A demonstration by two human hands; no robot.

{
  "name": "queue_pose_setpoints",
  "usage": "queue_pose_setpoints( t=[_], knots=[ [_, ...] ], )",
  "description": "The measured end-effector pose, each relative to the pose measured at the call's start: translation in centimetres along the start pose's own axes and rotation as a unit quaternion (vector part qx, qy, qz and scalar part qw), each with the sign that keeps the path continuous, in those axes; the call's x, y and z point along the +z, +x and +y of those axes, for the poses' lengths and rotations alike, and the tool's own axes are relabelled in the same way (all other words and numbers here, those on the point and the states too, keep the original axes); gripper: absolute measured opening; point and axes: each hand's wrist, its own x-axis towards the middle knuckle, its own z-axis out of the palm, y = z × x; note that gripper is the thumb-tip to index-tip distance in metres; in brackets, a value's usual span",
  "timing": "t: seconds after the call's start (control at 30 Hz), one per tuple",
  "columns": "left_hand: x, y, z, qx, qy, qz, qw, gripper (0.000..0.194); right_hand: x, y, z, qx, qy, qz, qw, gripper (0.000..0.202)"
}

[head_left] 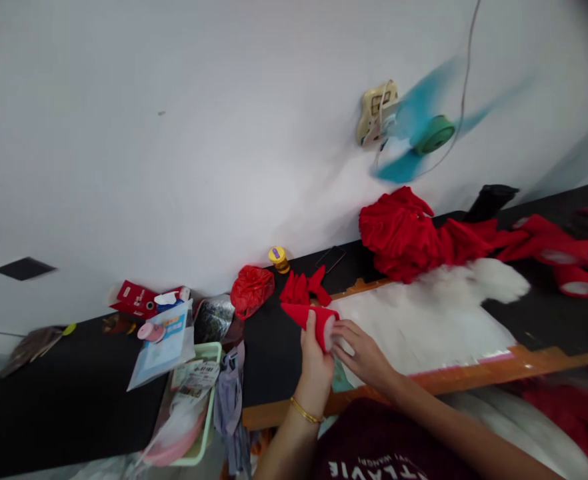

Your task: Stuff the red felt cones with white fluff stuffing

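Above the table's front edge, my left hand (318,357) is wrapped round a small red fabric cone (307,317), its point to the left. White stuffing shows in the cone's wide end, which faces right. My right hand (361,352) is at that end, fingers bent and closed on a tuft of white stuffing (345,344); the fingertips are partly hidden. Just behind the cone lie several red fabric pieces (297,289). A big pile of red fabric pieces (399,233) stands further right, beside loose white stuffing (454,287) on a white sheet (399,333).
A blue fan (434,133) spins on the wall. Along the back are a yellow-lidded jar (279,259), a phone (331,259) and a red plastic bag (252,291). A green basket (213,393) stands in the gap by the left table (74,400). More red cones (579,280) lie far right.
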Motion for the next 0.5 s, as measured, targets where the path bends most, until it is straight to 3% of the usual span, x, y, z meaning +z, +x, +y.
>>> queue_pose_setpoints(
  t=[0.13, 0.23, 0.37, 0.5],
  knots=[
    [1.4, -1.6, -0.5, 0.064, -0.015, -0.041, 0.997, 0.051, -0.4, 0.0, 0.9, -0.064, -0.078, -0.039, 0.994, 0.029],
    [2.2, -2.6, -0.7, 0.067, 0.008, -0.062, 0.996, 0.057, -0.7, -0.2, 1.4, -0.070, -0.082, -0.040, 0.993, 0.034],
    [2.3, -3.0, -1.0, 0.039, 0.032, -0.044, 0.998, 0.047, -0.7, -0.7, 1.4, 0.007, -0.010, -0.034, 0.999, 0.028],
    [1.7, -3.0, -1.8, 0.006, 0.060, -0.068, 0.996, 0.034, -0.4, -0.9, 1.0, 0.153, 0.092, -0.001, 0.984, 0.020]
  ],
)
